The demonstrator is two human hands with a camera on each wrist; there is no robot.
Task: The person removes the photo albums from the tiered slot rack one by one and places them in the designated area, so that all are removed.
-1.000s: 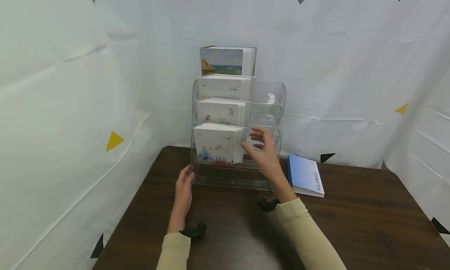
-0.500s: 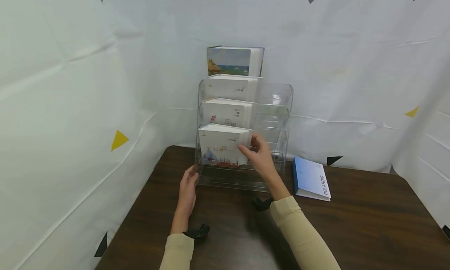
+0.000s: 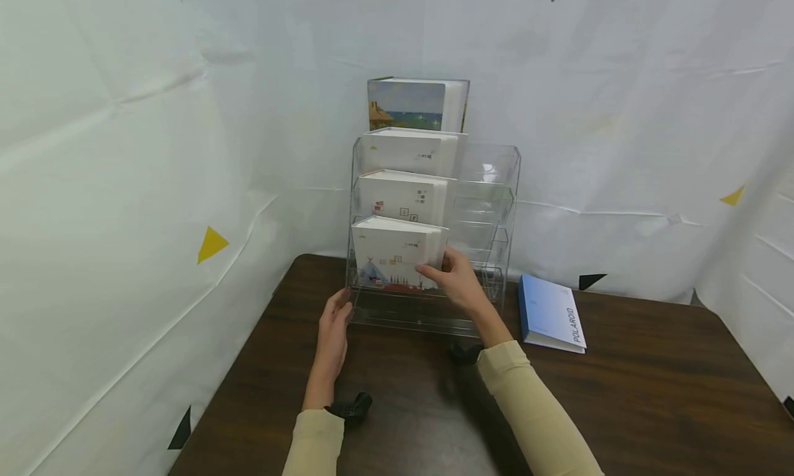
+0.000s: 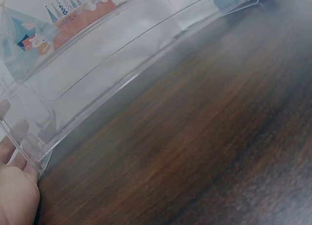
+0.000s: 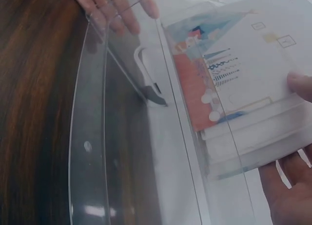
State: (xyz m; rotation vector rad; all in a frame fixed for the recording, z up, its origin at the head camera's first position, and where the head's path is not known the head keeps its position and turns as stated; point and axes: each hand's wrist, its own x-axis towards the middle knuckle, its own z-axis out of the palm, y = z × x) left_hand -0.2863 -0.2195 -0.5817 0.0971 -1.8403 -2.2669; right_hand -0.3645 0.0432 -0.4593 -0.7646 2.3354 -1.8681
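Observation:
A clear acrylic tiered rack stands on the dark table. In its lowest tier is a white hardcover album with a blue tent drawn on the cover. My right hand pinches that album's right edge. In the right wrist view, its thumb lies on the cover and its other fingers are behind. My left hand touches the rack's lower left corner with relaxed fingers, seen through the acrylic in the right wrist view. A blue album marked POLAROID lies right of the rack.
Behind the tent album, two more white albums rise in higher tiers, the nearer one and the farther one. An album with a seaside picture tops the rack. White sheeting hangs behind the table.
My right hand has moved left from beside the tent album and taken hold of its right edge. My left hand stays at the rack's corner. The head view has shifted slightly.

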